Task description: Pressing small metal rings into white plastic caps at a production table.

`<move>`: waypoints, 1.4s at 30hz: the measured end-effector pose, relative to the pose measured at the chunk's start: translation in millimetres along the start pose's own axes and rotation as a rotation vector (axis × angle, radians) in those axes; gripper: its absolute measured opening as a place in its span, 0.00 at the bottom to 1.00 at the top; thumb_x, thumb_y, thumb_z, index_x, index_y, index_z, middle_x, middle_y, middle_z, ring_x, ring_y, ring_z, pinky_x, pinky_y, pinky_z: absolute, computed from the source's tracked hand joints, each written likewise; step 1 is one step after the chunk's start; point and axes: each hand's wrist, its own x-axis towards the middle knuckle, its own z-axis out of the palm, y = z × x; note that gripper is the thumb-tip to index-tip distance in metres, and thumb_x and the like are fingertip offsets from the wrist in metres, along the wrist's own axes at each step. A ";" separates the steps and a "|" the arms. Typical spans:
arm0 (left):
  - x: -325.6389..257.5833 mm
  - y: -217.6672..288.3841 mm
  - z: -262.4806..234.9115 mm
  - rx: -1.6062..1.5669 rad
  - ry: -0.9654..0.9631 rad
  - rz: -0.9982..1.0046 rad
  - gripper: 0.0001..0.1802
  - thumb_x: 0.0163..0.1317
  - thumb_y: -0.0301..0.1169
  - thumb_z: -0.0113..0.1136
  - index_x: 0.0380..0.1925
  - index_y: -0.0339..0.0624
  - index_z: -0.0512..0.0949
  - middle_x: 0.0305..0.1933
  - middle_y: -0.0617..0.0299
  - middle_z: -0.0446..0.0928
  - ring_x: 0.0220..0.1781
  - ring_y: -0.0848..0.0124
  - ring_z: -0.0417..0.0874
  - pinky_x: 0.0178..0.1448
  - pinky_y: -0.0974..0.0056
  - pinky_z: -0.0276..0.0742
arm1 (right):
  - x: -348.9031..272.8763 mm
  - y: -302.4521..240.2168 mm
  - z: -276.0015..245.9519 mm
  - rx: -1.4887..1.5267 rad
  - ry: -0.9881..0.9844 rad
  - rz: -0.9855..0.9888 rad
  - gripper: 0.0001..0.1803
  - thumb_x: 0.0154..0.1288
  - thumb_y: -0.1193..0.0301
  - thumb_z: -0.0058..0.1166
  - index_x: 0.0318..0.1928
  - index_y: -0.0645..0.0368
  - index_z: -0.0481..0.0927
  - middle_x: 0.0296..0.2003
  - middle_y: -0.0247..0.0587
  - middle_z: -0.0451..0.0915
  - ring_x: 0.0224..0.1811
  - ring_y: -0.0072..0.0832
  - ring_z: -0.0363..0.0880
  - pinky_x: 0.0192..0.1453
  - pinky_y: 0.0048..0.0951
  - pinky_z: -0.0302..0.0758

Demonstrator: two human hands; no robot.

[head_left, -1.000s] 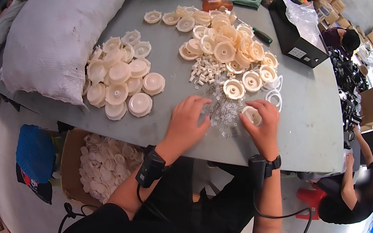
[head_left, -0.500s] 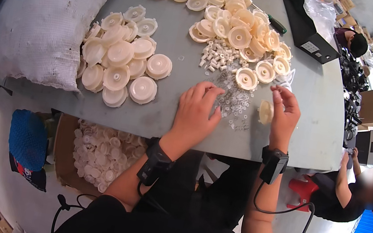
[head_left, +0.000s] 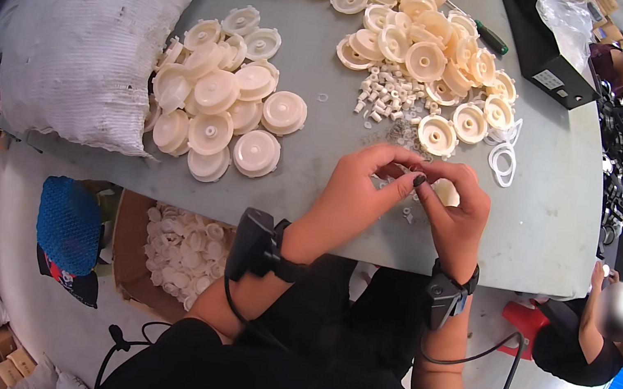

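My left hand (head_left: 362, 191) and my right hand (head_left: 461, 207) meet fingertip to fingertip over the near part of the table. Both are closed in a pinch; what lies between the fingertips is too small to make out, with a dark spot at the left thumb tip. Through the gap beside my right thumb shows a pale round plastic piece (head_left: 447, 192); whether it is held or lies on the table, I cannot tell. Just beyond are small clear rings and fine metal bits (head_left: 401, 134), partly covered by my hands, and a heap of short cream plastic plugs (head_left: 386, 95).
Cream round caps lie in a left pile (head_left: 217, 90) and a far pile (head_left: 427, 57). White rings (head_left: 503, 163) lie at right. A white woven sack (head_left: 98, 32), a green-handled screwdriver (head_left: 491, 38) and a black box (head_left: 550, 49) border the work area. Two people sit at right.
My left hand has moved right and up to meet my right hand, and its fingers have closed. The white rings behind my right hand are now uncovered. The whole view has shifted slightly.
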 end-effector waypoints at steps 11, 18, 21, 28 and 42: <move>-0.9 -13.2 -33.7 -0.355 0.230 -0.175 0.11 0.62 0.29 0.54 0.42 0.35 0.74 0.40 0.56 0.79 0.38 0.73 0.80 0.41 0.72 0.73 | 70.7 40.7 4.6 -0.392 -0.201 -0.109 0.09 0.48 0.70 0.61 0.32 0.56 0.80 0.32 0.40 0.77 0.39 0.38 0.73 0.42 0.35 0.69; -0.7 -14.7 -32.7 -0.434 0.261 -0.199 0.12 0.62 0.29 0.53 0.44 0.36 0.72 0.43 0.56 0.78 0.37 0.73 0.80 0.43 0.72 0.73 | 87.3 60.0 17.6 -0.774 -0.398 -0.065 0.05 0.47 0.70 0.57 0.28 0.52 0.81 0.29 0.41 0.75 0.39 0.39 0.73 0.43 0.38 0.68; -0.9 -16.2 -34.0 -0.449 0.261 -0.199 0.12 0.62 0.29 0.53 0.44 0.36 0.72 0.43 0.57 0.78 0.37 0.73 0.80 0.42 0.72 0.72 | 87.5 62.1 15.1 -0.539 -0.376 0.030 0.06 0.49 0.69 0.57 0.30 0.54 0.81 0.29 0.41 0.78 0.37 0.37 0.76 0.41 0.36 0.70; 0.7 -18.0 -32.2 -0.458 0.246 -0.179 0.11 0.62 0.28 0.53 0.43 0.36 0.72 0.42 0.57 0.78 0.37 0.73 0.80 0.41 0.72 0.72 | 89.7 77.0 -6.9 -0.355 -0.456 0.218 0.09 0.52 0.72 0.56 0.36 0.61 0.80 0.28 0.43 0.80 0.31 0.33 0.79 0.38 0.31 0.73; 2.5 -23.0 -30.7 -0.472 0.250 -0.170 0.12 0.60 0.28 0.56 0.42 0.36 0.72 0.41 0.58 0.78 0.35 0.74 0.79 0.42 0.72 0.72 | 90.4 72.1 -16.5 -0.470 -0.457 0.256 0.12 0.47 0.77 0.56 0.37 0.61 0.81 0.32 0.43 0.80 0.34 0.31 0.78 0.41 0.29 0.74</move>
